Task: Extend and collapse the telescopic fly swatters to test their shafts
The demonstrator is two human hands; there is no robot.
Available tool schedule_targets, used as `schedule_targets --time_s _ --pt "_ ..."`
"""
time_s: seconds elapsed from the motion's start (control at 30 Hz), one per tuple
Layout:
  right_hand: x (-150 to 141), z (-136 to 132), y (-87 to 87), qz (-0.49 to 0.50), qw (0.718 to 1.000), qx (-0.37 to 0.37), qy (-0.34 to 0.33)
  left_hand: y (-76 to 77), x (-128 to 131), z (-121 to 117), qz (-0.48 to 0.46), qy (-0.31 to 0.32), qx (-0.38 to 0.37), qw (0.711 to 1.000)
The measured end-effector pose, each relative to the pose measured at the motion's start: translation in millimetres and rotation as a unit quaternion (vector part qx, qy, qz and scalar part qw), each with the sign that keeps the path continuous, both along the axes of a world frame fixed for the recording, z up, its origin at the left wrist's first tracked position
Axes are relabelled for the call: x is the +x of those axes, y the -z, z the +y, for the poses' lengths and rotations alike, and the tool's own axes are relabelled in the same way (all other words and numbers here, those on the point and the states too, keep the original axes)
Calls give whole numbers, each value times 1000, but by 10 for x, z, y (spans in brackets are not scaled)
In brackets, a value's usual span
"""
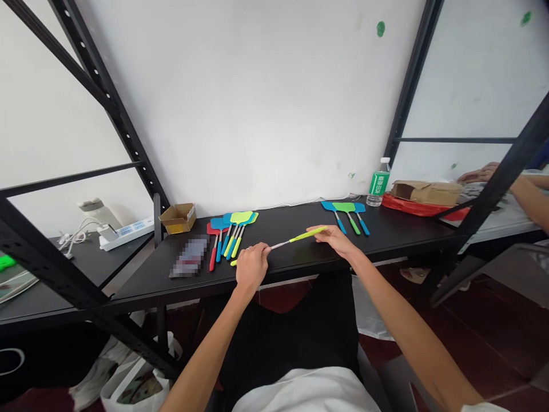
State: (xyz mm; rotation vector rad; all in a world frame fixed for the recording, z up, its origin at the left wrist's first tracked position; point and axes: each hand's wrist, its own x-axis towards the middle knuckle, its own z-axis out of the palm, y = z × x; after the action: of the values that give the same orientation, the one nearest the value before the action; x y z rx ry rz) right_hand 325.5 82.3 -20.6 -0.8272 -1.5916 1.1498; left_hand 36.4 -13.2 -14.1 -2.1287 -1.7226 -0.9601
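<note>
My left hand (252,266) is wrapped round a yellow-green fly swatter (306,234), held level just above the front of the black table. A short bit of yellow-green sticks out on the left side of that fist, and a thin metal rod shows on its right. The fingers of my right hand (334,239) pinch the far right end of the swatter, which appears edge-on. Left of centre lie several blue, yellow and red swatters (234,232), overlapping, handles towards me. To the right, two blue swatters and a green swatter (349,214) lie fanned out.
A small open cardboard box (178,218) and a blurred flat object (191,256) sit at the table's left. At the right stand a water bottle (379,182) and a brown carton (426,193) on red plastic. Black metal posts (412,80) frame both sides. Another person's arm (529,197) shows far right.
</note>
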Motion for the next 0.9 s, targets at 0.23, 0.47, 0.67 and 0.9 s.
schedule_targets --time_s 0.23,0.47,0.67,0.9 --pt "37 -24 -46 87 994 -65 0 -9 -14 -12 -24 13 32 999" --pt "8 -89 -84 10 995 -19 -93 0 -10 3 -17 20 23 999" --pt "-8 -70 -68 4 998 -6 -66 31 -34 6 13 9 -15 1000" --pt "5 -109 -101 -15 999 0 -29 20 -55 -38 8 9 -9 1000"
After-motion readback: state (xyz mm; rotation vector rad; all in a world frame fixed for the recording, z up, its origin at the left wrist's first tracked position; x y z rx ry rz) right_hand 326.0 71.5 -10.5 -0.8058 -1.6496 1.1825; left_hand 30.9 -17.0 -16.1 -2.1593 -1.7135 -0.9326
